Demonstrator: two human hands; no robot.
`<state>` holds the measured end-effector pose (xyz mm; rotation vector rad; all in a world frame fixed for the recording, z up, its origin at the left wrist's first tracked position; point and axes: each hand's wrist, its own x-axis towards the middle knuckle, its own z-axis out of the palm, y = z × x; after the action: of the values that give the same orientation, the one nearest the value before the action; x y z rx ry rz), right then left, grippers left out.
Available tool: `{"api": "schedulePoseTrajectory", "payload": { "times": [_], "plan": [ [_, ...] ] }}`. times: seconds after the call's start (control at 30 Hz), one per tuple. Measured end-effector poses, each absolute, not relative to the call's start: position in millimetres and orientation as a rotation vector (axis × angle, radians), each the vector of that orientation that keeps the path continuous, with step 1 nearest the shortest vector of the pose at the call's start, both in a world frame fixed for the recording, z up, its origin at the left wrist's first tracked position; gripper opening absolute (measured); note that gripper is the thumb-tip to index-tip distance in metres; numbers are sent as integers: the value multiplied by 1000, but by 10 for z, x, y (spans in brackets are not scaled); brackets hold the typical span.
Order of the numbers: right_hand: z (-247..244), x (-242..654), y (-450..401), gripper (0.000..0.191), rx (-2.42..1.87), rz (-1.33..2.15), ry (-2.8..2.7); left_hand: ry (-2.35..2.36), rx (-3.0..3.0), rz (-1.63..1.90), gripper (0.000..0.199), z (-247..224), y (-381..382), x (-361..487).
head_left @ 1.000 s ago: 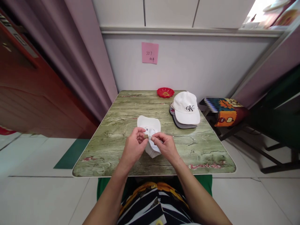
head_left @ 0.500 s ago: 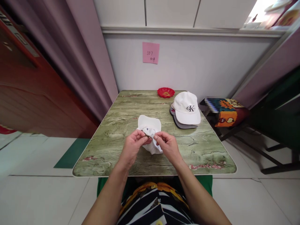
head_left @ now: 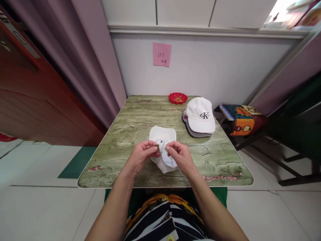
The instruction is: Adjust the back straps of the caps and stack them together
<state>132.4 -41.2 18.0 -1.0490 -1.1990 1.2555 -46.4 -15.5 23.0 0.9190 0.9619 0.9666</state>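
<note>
A white baseball cap (head_left: 163, 133) lies in front of me with its brim pointing away and its back opening towards me. My left hand (head_left: 144, 154) is closed at the cap's left side, thumb and forefinger pinching a small dark piece at the back strap, too small to make out. On the other side, my right hand (head_left: 179, 154) pinches the white strap end between thumb and fingers. A short gap shows between the two fingertips. Part of the cap's crown is hidden behind the hands.
A stack of caps (head_left: 199, 117), a white one with dark letters on top of darker ones, sits at the table's right. Behind it is a red scalloped dish (head_left: 178, 98). A pink note (head_left: 162, 54) sticks to the wall. A stool (head_left: 243, 120) with printed cloth stands right of the table.
The cap has shifted slightly right and towards me. The dark piece and strap between my fingers have moved apart a little, and both hands still pinch.
</note>
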Motion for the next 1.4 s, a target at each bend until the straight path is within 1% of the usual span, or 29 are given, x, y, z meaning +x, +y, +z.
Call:
{"api": "schedulePoseTrajectory", "payload": {
  "times": [0.17, 0.37, 0.6, 0.87, 1.07, 1.27, 1.4],
  "plan": [
    [130, 1265, -364, 23, -1075, 1167, -1256, 972, 883, 1040, 28, 295, -185, -430],
    [93, 1280, -362, 23, -1102, 1153, -1188, 887, 844, 1140, 27, 327, -205, -385],
    [213, 1301, -421, 23, -1100, 1004, -1300, 819, 825, 1074, 28, 325, -212, -352],
    [177, 1304, -431, 24, -1198, 903, -1361, 870, 825, 1027, 32, 320, -217, -290],
    [250, 1339, -492, 19, -1276, 701, -1478, 900, 833, 1053, 33, 351, -240, -258],
    [297, 1334, -520, 11, -1252, 438, -1602, 955, 890, 1096, 33, 404, -278, -234],
    [266, 1350, -502, 10, -1186, 384, -1674, 988, 909, 1113, 33, 419, -292, -233]
  ]
}}
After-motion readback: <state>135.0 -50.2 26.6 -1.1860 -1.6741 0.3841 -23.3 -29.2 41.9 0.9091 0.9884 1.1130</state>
